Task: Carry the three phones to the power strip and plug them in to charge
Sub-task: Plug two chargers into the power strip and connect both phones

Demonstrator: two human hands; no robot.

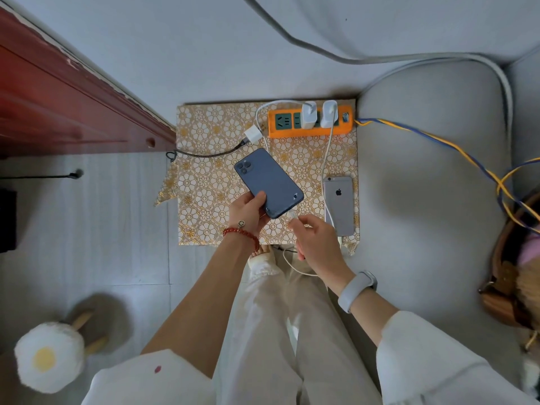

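Now left hand (248, 210) grips blue phone (267, 182) edge; right hand (314, 241) fingers pinch cable plug (293, 215).

Blue phone (268, 182), centre frame: matt back, fine texture, looks plastic/case. Silver phone (339, 204), right of centre: smooth brushed-metal look, satin, glossy logo. Power strip (309, 121), upper centre: orange plastic shell, dark green faces, slight sheen. Chargers (318, 114) on it: glossy white plastic; third charger (253, 135) beside strip same. White cable (328, 153): smooth rubbery. Dark cable (210, 152), left: braided fabric. Mat (204, 182): floral gold/white, foil-like shine, thin sheet, torn corners. Wood panel (67, 92), upper left: red-brown, semi-gloss, chipped edge. Cushion (423, 185), right: grey matt cloth. Floor (87, 223): smooth pale tile.
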